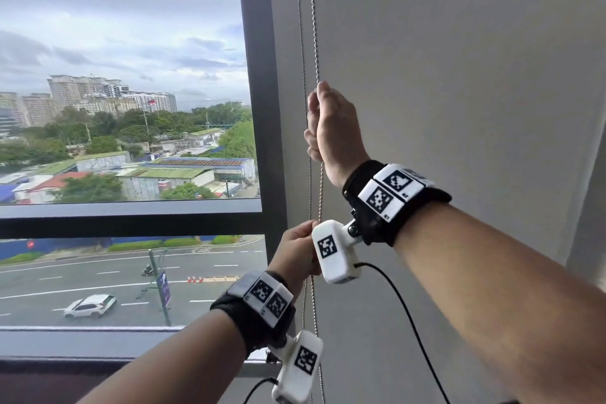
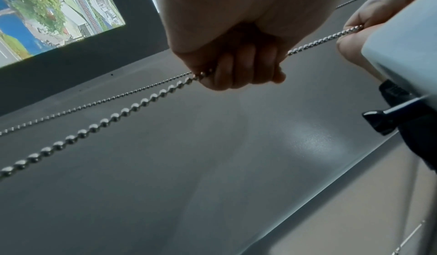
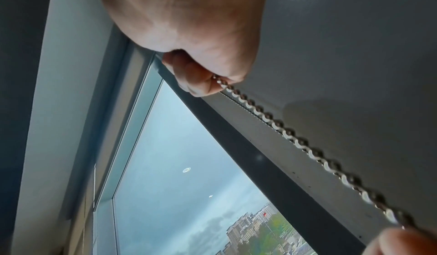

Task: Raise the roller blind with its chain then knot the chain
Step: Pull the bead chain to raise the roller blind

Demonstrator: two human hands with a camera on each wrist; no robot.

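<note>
A metal bead chain [image 1: 315, 43] hangs in two strands just right of the dark window frame [image 1: 259, 92]. My right hand [image 1: 331, 125] is raised and grips the front strand in a fist; the right wrist view shows the chain [image 3: 283, 133] leaving the right hand [image 3: 189, 34] taut. Lower down, my left hand [image 1: 296, 249] grips the same strand, its fingers [image 2: 236, 66] curled round the chain [image 2: 111, 118]. The thinner-looking back strand [image 1: 304, 75] runs close beside both fists. No blind fabric shows over the glass in the head view.
The window glass [image 1: 124, 108] looks out over buildings and a road. A grey flat surface [image 1: 459, 75] fills the right side behind the chain. A dark sill [image 1: 98, 367] lies below. Black cables [image 1: 403, 305] trail from the white wrist cameras.
</note>
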